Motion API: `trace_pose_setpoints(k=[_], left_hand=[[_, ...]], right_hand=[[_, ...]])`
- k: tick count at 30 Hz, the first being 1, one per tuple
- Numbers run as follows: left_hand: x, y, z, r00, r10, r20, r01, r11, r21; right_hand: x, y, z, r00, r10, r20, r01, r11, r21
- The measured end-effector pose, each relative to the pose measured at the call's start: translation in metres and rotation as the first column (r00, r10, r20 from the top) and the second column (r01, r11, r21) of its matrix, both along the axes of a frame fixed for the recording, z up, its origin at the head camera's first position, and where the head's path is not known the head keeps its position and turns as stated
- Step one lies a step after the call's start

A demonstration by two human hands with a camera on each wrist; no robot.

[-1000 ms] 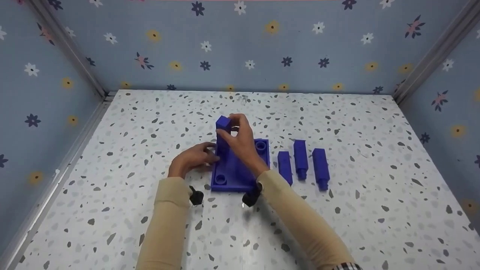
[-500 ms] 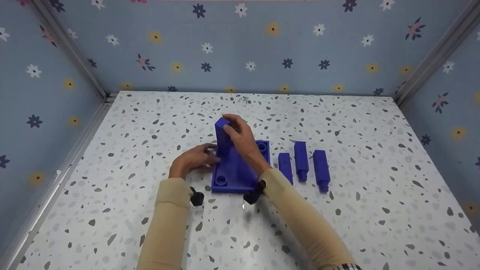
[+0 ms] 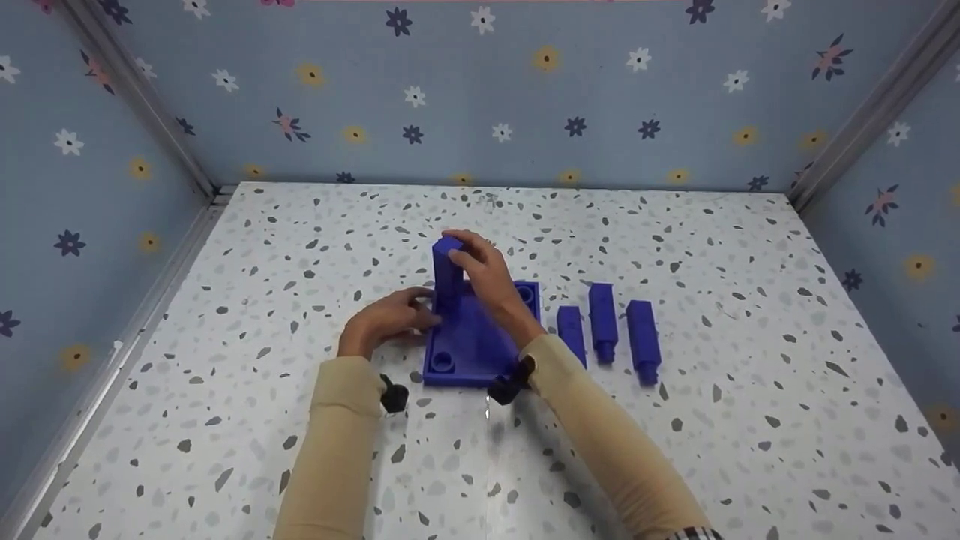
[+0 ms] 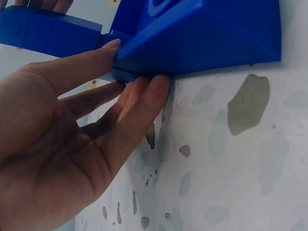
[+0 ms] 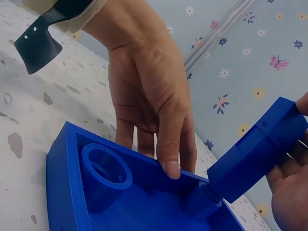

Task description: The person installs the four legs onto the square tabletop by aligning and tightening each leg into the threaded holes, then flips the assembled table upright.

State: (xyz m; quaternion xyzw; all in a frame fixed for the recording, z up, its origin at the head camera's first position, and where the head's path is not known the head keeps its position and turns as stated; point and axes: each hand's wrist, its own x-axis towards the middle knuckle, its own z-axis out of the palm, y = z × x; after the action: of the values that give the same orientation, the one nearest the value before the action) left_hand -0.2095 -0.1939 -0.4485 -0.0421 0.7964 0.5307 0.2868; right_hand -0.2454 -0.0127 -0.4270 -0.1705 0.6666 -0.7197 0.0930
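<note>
My right hand holds a blue square table leg near its upper end, thumb on the near side and fingers behind. The leg stands upright at the far left corner of a blue plastic tabletop, which lies with its raised rim and round corner sockets facing up. In the right wrist view the leg's narrow end sits at the mouth of a socket. My left hand grips the left wall of the tabletop, its thumb over the rim and its other fingers against the outside.
Three more blue legs lie on the speckled table right of the tabletop, the leftmost partly behind my right forearm. Flowered panels enclose the back and sides.
My right thumb has shifted from the leg's left side to its right, and the fingers have moved around its top. The leg's top face has turned slightly. My left hand stays in place.
</note>
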Motion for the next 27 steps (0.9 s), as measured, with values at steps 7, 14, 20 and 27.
trace_pose_setpoints(k=[7,14,20,27], left_hand=[[-0.001,0.000,0.000,1.000,-0.008,-0.028,0.007,0.999,-0.036],[0.000,-0.001,0.000,0.999,-0.014,-0.032,0.013,0.999,-0.039],[0.000,-0.001,-0.001,1.000,-0.001,-0.014,0.000,1.000,-0.016],[-0.001,-0.001,-0.001,1.000,-0.013,-0.025,0.011,0.999,-0.054]], right_hand=[[0.001,0.000,-0.004,0.996,-0.050,-0.074,0.051,0.999,0.010],[0.003,-0.002,-0.005,0.994,-0.091,-0.059,0.092,0.996,0.011],[0.011,-0.002,0.003,0.991,-0.114,-0.070,0.117,0.993,0.033],[0.025,-0.002,0.019,0.983,-0.142,-0.120,0.150,0.987,0.062]])
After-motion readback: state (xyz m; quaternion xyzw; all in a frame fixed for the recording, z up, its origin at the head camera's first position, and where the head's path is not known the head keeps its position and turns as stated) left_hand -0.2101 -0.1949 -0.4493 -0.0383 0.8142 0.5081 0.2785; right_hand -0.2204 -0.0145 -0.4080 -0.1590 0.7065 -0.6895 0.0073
